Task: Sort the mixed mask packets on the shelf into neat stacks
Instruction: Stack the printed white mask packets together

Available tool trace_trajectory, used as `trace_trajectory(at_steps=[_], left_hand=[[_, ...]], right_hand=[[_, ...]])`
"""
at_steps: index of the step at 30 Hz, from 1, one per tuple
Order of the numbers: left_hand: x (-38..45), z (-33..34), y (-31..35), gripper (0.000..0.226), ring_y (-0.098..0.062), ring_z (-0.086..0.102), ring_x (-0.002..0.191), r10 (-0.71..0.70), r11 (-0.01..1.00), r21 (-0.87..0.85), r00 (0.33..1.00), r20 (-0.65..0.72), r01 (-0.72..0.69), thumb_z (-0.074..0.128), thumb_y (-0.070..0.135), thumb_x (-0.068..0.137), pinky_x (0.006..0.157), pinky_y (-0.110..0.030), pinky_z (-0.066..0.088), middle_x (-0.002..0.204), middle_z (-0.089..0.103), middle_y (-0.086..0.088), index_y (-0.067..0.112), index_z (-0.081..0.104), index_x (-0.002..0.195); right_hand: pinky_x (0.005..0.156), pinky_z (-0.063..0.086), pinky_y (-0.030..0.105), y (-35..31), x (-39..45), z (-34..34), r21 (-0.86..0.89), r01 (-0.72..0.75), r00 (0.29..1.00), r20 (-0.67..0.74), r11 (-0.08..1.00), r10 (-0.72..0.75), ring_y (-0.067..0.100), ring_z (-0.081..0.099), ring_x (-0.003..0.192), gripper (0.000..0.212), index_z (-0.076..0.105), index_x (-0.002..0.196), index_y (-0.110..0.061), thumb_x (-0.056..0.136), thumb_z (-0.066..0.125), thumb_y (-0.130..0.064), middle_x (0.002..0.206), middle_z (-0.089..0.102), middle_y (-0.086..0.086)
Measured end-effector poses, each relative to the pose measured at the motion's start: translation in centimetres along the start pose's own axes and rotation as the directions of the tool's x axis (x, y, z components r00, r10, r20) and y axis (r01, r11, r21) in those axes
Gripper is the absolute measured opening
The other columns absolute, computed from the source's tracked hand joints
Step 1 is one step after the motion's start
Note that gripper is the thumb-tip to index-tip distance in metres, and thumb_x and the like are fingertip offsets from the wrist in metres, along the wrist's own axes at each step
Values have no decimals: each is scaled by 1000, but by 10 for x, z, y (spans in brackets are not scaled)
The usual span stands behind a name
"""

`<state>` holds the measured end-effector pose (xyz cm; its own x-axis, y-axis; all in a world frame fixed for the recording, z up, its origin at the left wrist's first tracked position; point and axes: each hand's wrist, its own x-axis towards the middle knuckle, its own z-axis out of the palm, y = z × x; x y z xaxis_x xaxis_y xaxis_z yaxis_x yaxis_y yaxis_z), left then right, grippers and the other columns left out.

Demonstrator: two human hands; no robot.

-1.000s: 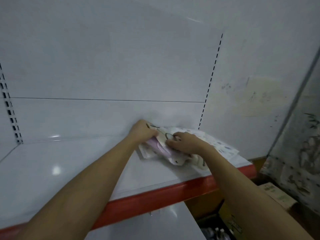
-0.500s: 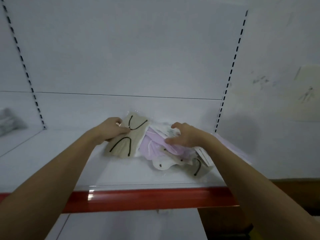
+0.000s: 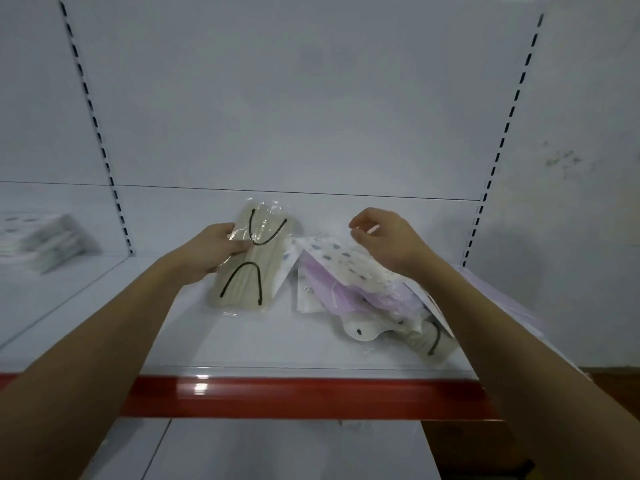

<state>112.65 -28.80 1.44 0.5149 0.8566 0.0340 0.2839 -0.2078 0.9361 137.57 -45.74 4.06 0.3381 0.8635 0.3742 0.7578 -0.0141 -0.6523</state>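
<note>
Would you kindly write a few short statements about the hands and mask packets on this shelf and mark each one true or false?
1. The left hand grips a beige mask packet with black ear loops. True.
2. The right hand lies flat on the shelf. False: it hovers over the mixed pile, fingers loosely curled.
3. The mixed pile includes a lilac packet. True.
4. The shelf's front edge strip is blue. False: it is red.
5. A white packet with small blue-grey prints lies on top of the pile. True.
</note>
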Motion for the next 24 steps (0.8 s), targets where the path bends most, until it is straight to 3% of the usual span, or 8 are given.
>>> trace_trajectory(at_steps=[3, 9, 11, 14, 17, 19, 21, 24], left_hand=[[-4, 3, -2, 21, -19, 73, 95, 63, 964, -262, 996, 60, -45, 57, 20, 99, 75, -31, 60, 113, 74, -7, 11, 66, 115], [-7, 6, -6, 33, -34, 67, 109, 121, 885, -460, 988, 95, -64, 55, 17, 99, 93, -44, 56, 120, 69, -19, 2, 61, 128], [-9, -5, -12, 26, -30, 70, 103, 71, 928, -370, 995, 70, -40, 57, 12, 99, 91, -42, 58, 114, 72, -16, 1, 64, 122], [-6, -27, -27, 16, -29, 69, 89, -19, 999, -30, 998, -58, 17, 56, 4, 96, 81, -39, 56, 102, 72, -16, -2, 67, 106], [0, -40, -38, 9, -23, 52, 70, -58, 978, 182, 975, -213, 98, 50, -1, 90, 60, -30, 41, 84, 57, -15, 2, 57, 84], [6, -46, -45, 9, -26, 54, 78, -78, 939, 291, 936, -343, 185, 50, 0, 88, 66, -31, 45, 95, 59, -17, 2, 58, 92], [8, -48, -50, 37, -34, 50, 112, -89, 828, 463, 889, -450, 317, 55, 5, 88, 93, -40, 47, 125, 53, -21, 5, 52, 125], [5, -38, -41, 55, -34, 37, 129, 194, 717, 664, 854, -483, 213, 60, 7, 88, 100, -42, 38, 139, 45, -15, 13, 46, 141]], right_hand=[[60, 58, 31, -19, -10, 11, 333, -143, 989, 74, 932, 126, 20, 64, 69, 23, 62, 106, -4, 96, 62, -24, 97, 69, 17], [71, 60, 28, -51, -10, 72, 535, -346, 936, 252, 770, 245, 24, 66, 100, 82, 26, 148, -16, 86, 74, -41, 123, 59, 13], [73, 55, 28, -53, -3, 81, 468, -292, 956, 162, 834, 244, 21, 64, 97, 65, 40, 141, -16, 89, 70, -41, 118, 61, 10], [86, 44, 31, -41, 12, 80, -98, -133, 982, -145, 986, 118, 23, 54, 112, 40, 57, 124, -17, 92, 63, -40, 126, 56, 7], [103, 38, 42, -33, 20, 76, -441, -227, 971, -34, 868, 237, 31, 41, 130, 67, 43, 139, -16, 88, 61, -56, 139, 47, 10], [104, 37, 43, -29, 24, 78, -521, -259, 942, 53, 814, 333, 33, 40, 131, 79, 37, 140, -15, 83, 66, -61, 139, 46, 12], [102, 39, 41, -23, 28, 79, -521, -238, 940, 87, 820, 329, 31, 44, 128, 76, 43, 136, -16, 78, 73, -56, 135, 50, 11], [91, 45, 32, -18, 35, 66, -365, -210, 963, 85, 907, 257, 27, 58, 112, 53, 60, 123, -13, 79, 78, -37, 126, 61, 8]])
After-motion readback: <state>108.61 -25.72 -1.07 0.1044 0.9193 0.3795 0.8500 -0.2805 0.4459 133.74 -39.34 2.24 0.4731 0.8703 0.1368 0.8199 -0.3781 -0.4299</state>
